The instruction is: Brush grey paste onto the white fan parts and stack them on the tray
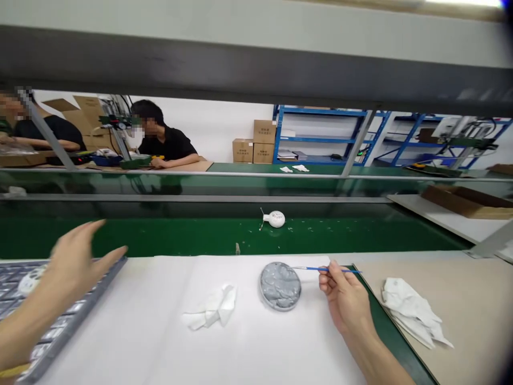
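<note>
My right hand [348, 299] pinches a thin blue brush [316, 268], its tip at the upper right edge of a round dish [280, 286] filled with grey paste. Over the grey compartment tray [86, 313] at the left, my left hand [74, 262] hangs with fingers apart and nothing in it. A white round part [30, 280] lies in that tray, partly behind my left forearm. Beside the dish, a crumpled white tissue [214, 309] rests on the white paper sheet [160, 331]. A white round part with a short neck and wires [276, 218] lies on the green belt.
Folded white cloths [414, 310] lie on the brown board at the right. An open cardboard box [468, 202] stands on a side ledge. A metal shelf [256, 64] spans overhead. Across the belt, a person in black [170, 144] sits at a bench, with another person farther left.
</note>
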Action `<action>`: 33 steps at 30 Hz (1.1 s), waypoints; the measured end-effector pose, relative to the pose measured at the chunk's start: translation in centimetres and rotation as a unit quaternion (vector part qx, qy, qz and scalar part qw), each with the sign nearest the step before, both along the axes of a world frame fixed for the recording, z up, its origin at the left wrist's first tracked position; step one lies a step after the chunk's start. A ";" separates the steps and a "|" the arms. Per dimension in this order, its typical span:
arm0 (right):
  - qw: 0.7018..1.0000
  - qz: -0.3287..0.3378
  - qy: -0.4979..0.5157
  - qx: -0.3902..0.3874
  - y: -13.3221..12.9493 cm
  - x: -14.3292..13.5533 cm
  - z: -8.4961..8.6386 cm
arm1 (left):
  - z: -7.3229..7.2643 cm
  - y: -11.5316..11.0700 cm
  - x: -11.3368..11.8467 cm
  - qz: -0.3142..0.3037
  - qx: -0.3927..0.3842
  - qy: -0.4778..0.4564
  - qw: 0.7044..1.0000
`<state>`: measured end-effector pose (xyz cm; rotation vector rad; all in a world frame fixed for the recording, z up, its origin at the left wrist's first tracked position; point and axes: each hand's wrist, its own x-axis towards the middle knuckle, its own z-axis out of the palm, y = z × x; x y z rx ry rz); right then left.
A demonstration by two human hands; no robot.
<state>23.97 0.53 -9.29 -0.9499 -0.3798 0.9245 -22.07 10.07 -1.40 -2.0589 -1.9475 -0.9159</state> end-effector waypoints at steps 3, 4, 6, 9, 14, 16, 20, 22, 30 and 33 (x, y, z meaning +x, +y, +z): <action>0.997 -0.021 -0.070 0.017 0.1 0.2 -0.5 | -0.2 1.6 10.1 -0.138 -0.029 0.076 0.987; 0.995 -0.032 -0.097 0.019 0.1 0.2 -0.7 | -0.7 2.3 13.4 -0.192 -0.048 0.100 0.975; 0.985 -0.052 -0.161 0.018 -0.1 0.1 -0.8 | -1.8 3.7 19.4 -0.297 -0.089 0.183 0.933; 0.961 -0.077 -0.264 0.023 -0.5 -0.1 -0.7 | -3.3 6.1 26.5 -0.359 -0.100 0.223 0.901; 0.939 -0.081 -0.333 0.040 -0.7 -0.5 -0.8 | -5.5 9.9 33.1 -0.346 -0.112 0.244 0.899; 0.938 -0.075 -0.336 0.036 -0.7 -0.5 -1.1 | -6.2 11.1 34.1 -0.324 -0.127 0.243 0.906; 0.936 -0.066 -0.345 0.028 -0.7 -0.4 -1.5 | -6.7 13.1 33.9 -0.270 -0.169 0.211 0.924; 0.934 -0.066 -0.350 0.025 -0.7 -0.5 -1.5 | -6.5 13.9 32.7 -0.242 -0.188 0.177 0.935; 0.933 -0.090 -0.348 -0.005 -0.8 -0.8 -0.8 | -4.0 14.8 23.9 -0.159 -0.184 -0.073 0.967; 0.920 -0.084 -0.383 -0.010 -0.8 -0.4 -0.8 | -2.1 12.3 20.7 -0.163 -0.180 -0.206 0.948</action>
